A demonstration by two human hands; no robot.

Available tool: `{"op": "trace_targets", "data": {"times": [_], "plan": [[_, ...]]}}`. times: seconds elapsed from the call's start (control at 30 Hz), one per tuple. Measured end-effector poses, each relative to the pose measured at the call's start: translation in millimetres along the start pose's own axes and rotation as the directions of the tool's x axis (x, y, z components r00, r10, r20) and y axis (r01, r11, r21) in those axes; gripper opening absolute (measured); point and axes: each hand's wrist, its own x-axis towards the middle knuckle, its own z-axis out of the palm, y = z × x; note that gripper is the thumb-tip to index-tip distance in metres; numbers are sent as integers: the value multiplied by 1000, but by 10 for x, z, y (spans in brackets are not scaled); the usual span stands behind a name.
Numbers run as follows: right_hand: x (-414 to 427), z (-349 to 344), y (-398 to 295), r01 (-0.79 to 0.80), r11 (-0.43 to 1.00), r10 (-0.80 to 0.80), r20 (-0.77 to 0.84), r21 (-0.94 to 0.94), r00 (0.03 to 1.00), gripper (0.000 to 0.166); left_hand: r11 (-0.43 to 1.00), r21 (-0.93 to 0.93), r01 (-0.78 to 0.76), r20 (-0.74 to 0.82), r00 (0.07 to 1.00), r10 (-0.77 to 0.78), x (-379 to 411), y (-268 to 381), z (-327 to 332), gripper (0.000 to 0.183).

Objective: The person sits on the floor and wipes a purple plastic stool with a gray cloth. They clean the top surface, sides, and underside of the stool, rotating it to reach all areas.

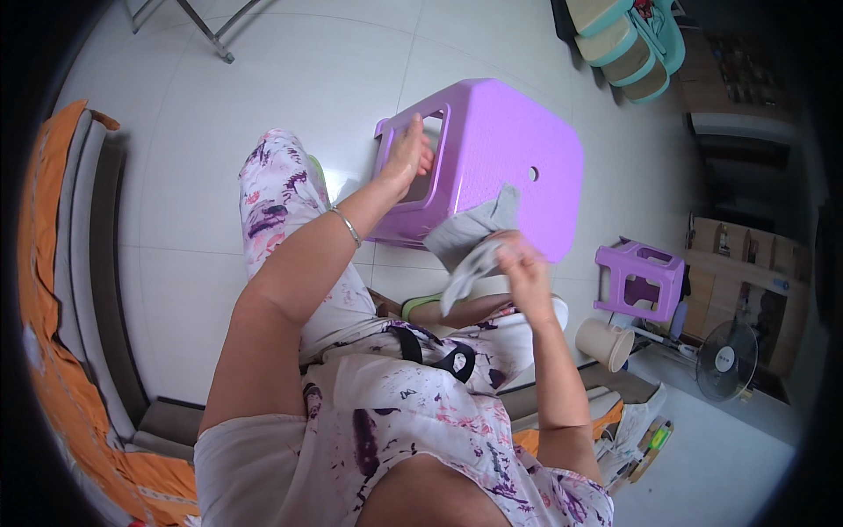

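Observation:
A purple plastic stool (520,138) with a round hole in its seat stands before me. My left hand (409,158), a bangle on its wrist, is at the opening in the stool's side. Its thumb is apart from the bent fingers, and no object shows in it. Whether it touches the opening's rim is hard to tell. Near the seat's lower edge, my right hand (523,263) grips a grey cloth (471,227). Part of the cloth lies against the seat, while a loose end hangs below the blurred fingers.
A smaller purple stool (649,280), a cream bucket (602,344) and an electric fan (726,359) stand to the right. Along the left runs a sofa with an orange cover (49,277). Teal-edged seats (622,53) are at top right, metal legs (214,43) at top left.

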Motion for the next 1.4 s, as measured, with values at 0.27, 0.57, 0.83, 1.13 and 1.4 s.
{"op": "trace_targets", "data": {"times": [0.27,0.57,0.83,1.13,1.4], "plan": [[506,-149,-515,310,779,-30,-460,546,887,26,885,80,-459,27,888,459,-425,426,28,25],[812,363,-767,308,935,-186,-495,177,849,37,842,-159,-516,323,778,538,-665,410,212,27],[824,381,-738,415,839,-506,-223,-353,833,35,816,-561,-136,204,933,296,-434,383,98,50],[833,-475,612,-177,672,-276,-465,-719,841,57,867,218,-448,138,894,427,-309,-240,175,47],[737,-203,626,-261,554,-266,-465,-790,844,64,978,166,-127,44,992,121,-267,-49,328,70]]}}
